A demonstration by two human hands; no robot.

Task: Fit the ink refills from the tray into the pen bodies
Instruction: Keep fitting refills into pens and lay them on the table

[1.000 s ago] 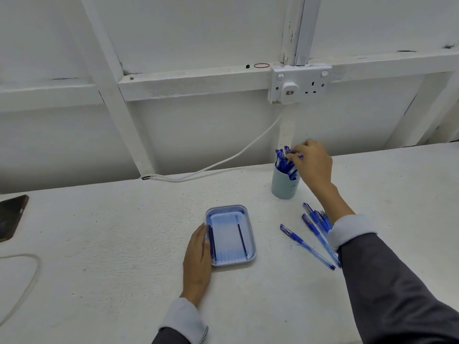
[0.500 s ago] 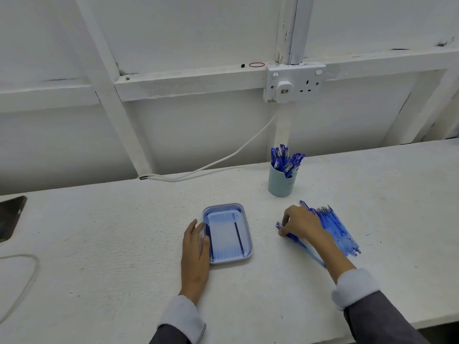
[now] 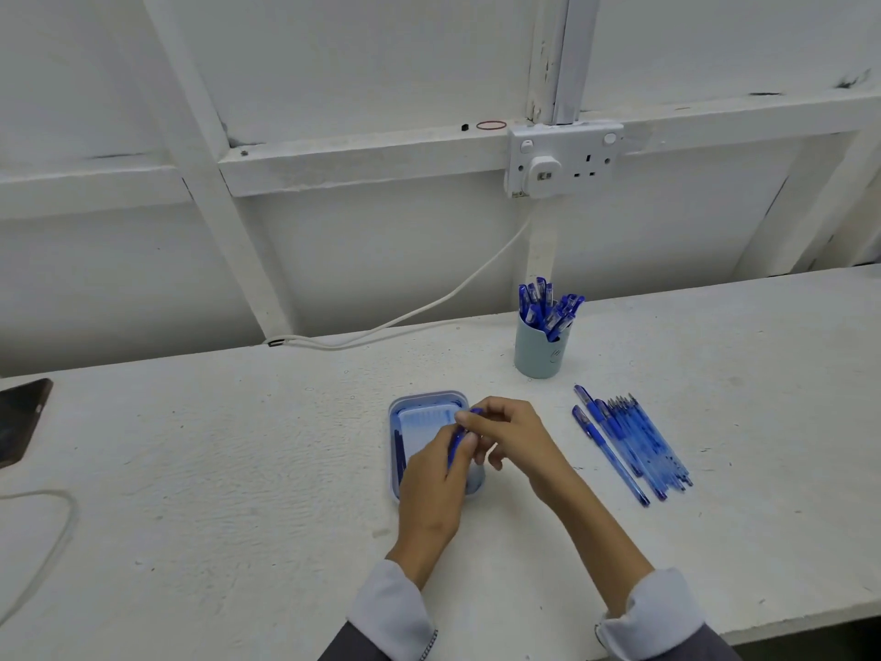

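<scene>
Our right hand (image 3: 519,438) has left the loose pens (image 3: 629,441) and our left hand (image 3: 431,479) has lifted from beside the tray (image 3: 426,398); we now hold both over the tray. The left hand curls its fingers round a blue pen (image 3: 456,443), while the right hand pinches the pen's far end between thumb and fingertips. Below them a dark refill (image 3: 398,453) lies along the tray's left wall. To the right, the loose pens lie side by side on the table (image 3: 238,469), and behind them stands a cup (image 3: 541,357) of pens.
</scene>
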